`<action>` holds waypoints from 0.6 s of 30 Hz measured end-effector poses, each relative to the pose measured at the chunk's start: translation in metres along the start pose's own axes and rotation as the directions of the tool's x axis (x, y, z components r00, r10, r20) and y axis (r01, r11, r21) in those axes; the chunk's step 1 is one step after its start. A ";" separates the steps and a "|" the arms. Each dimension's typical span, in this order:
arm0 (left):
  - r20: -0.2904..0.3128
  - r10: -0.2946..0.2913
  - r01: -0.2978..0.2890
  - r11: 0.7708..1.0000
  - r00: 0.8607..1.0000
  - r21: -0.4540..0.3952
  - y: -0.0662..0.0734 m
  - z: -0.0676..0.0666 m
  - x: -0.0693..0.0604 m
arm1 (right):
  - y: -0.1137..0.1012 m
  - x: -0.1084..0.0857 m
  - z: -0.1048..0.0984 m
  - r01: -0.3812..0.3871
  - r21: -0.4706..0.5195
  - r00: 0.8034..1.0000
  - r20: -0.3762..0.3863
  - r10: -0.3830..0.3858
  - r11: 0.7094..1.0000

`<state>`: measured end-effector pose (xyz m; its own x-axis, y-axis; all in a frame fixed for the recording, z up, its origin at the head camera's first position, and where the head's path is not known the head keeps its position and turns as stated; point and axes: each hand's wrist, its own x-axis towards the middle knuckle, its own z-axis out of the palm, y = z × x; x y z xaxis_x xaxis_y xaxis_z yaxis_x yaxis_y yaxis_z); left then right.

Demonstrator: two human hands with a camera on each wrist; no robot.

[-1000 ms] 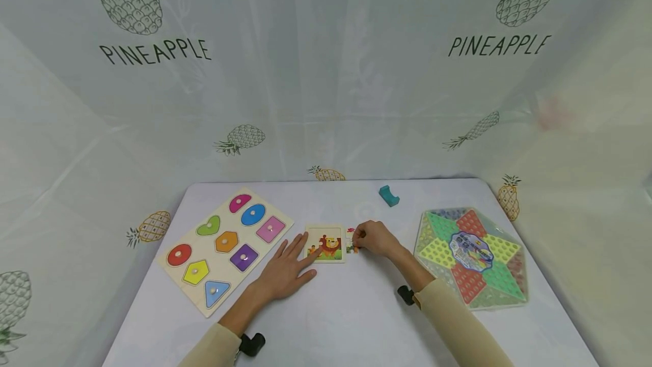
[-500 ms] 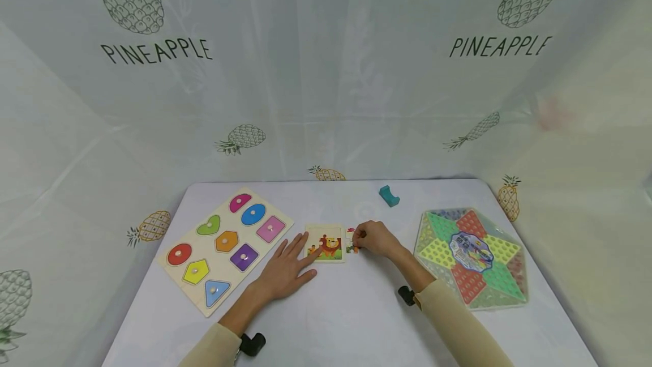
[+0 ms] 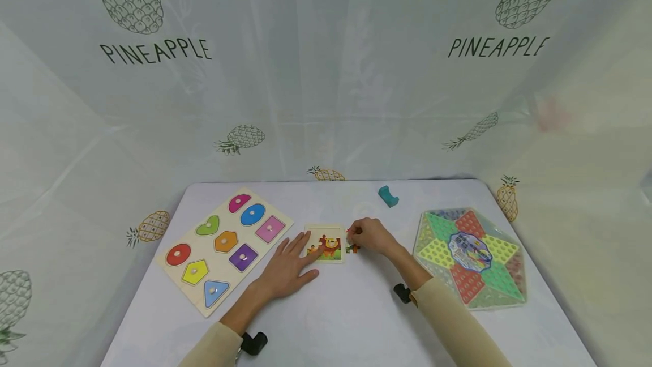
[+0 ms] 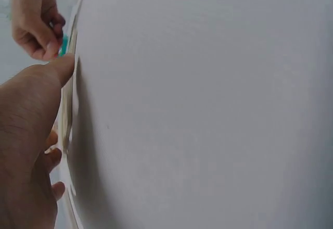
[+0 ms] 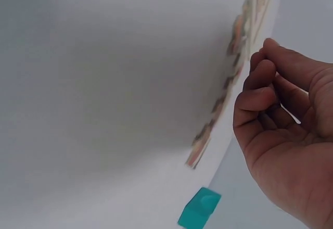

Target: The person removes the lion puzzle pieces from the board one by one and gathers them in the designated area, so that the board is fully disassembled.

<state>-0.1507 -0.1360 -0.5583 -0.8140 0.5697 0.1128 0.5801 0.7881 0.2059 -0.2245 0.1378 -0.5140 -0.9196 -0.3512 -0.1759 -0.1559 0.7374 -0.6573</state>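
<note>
A small wooden jigsaw board with a lion picture lies mid-table. My left hand is spread flat, and its fingertips rest on the board's left side and front. In the left wrist view, the left thumb reaches along the board's edge. My right hand is just right of the board, thumb and fingertips pinched at a jigsaw piece, which the fingers mostly hide. More jigsaw pieces lie below those fingers; in the right wrist view they form a jagged row on the table.
A wooden shape puzzle with coloured knobbed pieces lies at the left. A clear-wrapped star-patterned game board lies at the right. Near the back edge sits a teal block. A pineapple-print curtain hangs behind the white table.
My right hand, still at the pieces half a second ago, has shifted slightly up and left, with its fingertips closer to the board. My left hand has stayed almost in place.
</note>
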 end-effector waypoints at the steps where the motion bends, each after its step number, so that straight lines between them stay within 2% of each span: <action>1: 0.000 0.007 -0.007 1.000 1.000 -0.004 0.002 -0.001 0.001 | -0.003 0.002 0.001 0.002 0.001 1.000 0.002 -0.002 1.000; 5: 0.022 0.017 -0.016 1.000 1.000 -0.015 0.010 -0.002 0.008 | -0.014 0.010 0.006 0.022 -0.003 0.999 0.023 -0.022 1.000; 9: 0.048 0.002 -0.002 1.000 0.999 -0.001 0.016 0.002 0.013 | -0.024 0.018 0.014 0.058 -0.004 0.997 0.053 -0.058 0.998; 13: 0.057 -0.007 0.006 1.000 0.998 0.023 0.017 0.006 0.015 | -0.029 0.022 0.019 0.099 0.015 0.992 0.078 -0.100 0.995; 18: 0.068 -0.009 0.007 1.000 0.998 0.025 0.016 0.010 0.016 | -0.031 0.024 0.026 0.108 0.022 0.990 0.093 -0.109 0.994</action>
<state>-0.1538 -0.1122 -0.5628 -0.8154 0.5771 0.0448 0.5747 0.7979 0.1821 -0.2326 0.0921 -0.5169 -0.8595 -0.4818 -0.1707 -0.2460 0.6827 -0.6881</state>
